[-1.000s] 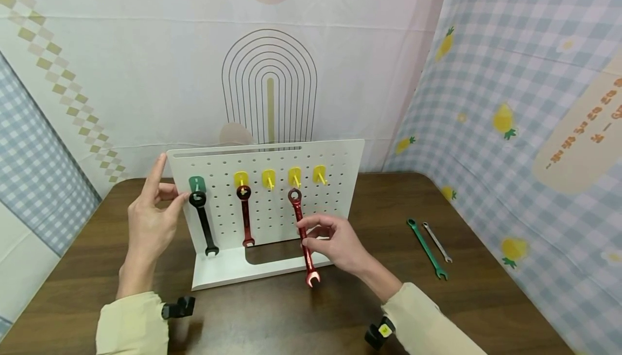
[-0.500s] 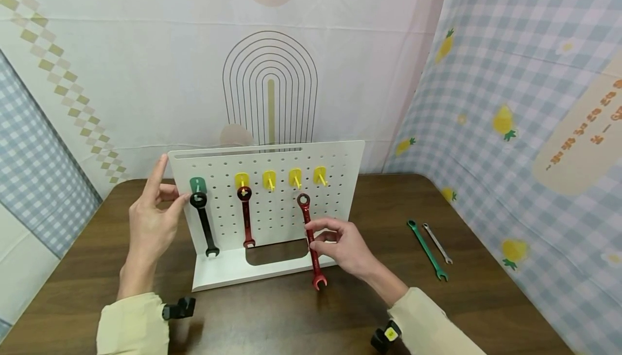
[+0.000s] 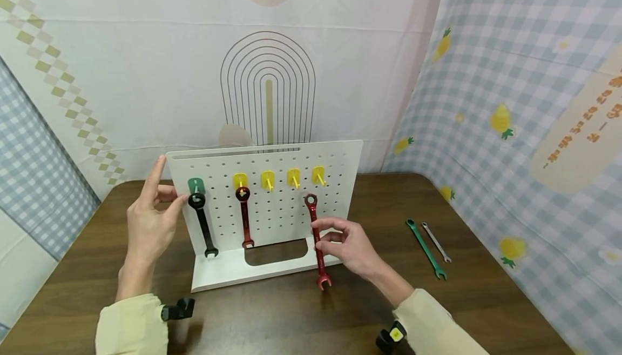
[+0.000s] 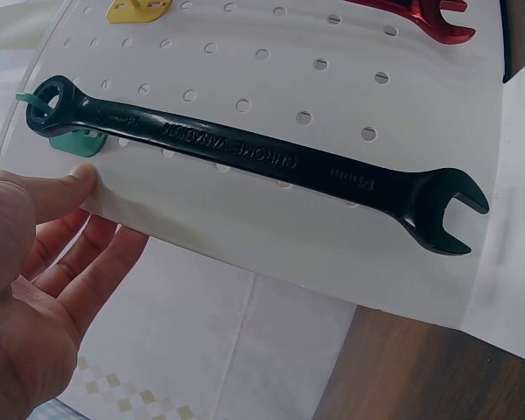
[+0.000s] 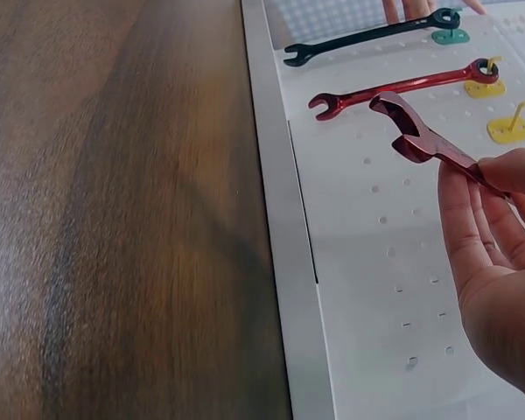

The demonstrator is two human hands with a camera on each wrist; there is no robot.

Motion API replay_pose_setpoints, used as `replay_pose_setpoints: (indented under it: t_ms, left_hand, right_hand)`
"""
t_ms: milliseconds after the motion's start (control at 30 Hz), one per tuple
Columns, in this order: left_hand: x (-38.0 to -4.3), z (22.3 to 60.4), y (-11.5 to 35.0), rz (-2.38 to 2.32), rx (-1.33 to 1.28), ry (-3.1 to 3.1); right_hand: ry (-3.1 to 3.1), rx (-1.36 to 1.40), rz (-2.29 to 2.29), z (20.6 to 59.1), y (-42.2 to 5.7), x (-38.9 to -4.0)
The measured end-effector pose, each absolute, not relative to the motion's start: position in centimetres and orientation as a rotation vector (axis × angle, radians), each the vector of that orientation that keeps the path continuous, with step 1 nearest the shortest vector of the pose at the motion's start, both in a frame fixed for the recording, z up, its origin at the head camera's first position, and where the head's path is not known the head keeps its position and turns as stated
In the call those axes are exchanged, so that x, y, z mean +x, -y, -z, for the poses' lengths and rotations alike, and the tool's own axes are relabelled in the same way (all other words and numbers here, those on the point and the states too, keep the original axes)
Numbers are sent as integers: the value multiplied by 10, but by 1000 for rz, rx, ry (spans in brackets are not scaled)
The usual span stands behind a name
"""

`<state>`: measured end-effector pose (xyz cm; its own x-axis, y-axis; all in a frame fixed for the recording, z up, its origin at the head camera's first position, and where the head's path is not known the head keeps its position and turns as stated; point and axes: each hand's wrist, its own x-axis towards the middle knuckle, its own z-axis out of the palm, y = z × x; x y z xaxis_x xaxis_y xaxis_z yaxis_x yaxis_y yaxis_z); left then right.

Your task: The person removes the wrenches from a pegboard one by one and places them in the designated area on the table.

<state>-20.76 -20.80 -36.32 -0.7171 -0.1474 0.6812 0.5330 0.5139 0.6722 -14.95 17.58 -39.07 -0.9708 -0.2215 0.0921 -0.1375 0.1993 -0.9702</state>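
A white pegboard stand (image 3: 277, 220) stands upright on the table. My left hand (image 3: 151, 225) grips its left edge, thumb in front and fingers going behind. Beside the thumb a black combination wrench (image 4: 245, 150) hangs by its ring end on a green hook (image 4: 79, 142). A red combination wrench (image 3: 245, 220) hangs on the leftmost yellow hook (image 3: 240, 179). My right hand (image 3: 350, 247) pinches another red combination wrench (image 3: 320, 266) by the middle of its shaft. Its ring end is up, in front of the board and below the rightmost yellow hooks; its open jaw (image 5: 411, 131) points down.
Bare yellow hooks (image 3: 268, 180) continue along the row to the right. Right of the board, a green wrench (image 3: 426, 249) and a smaller silver wrench (image 3: 437, 242) lie on the brown wooden table (image 3: 379, 209). Patterned cloths (image 3: 340, 63) hang behind and at the sides.
My right hand has carried the red wrench rightward and slightly down, off from the yellow hook its ring was near. My left hand keeps its grip on the board.
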Motion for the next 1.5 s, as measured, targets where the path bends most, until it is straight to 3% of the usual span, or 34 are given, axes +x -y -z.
replay_pose_setpoints:
  t_ms: [1500]
  left_hand:
    - [-209, 364, 208, 1246, -314, 2039]
  right_hand:
    - [-2503, -194, 1776, 394, -212, -142]
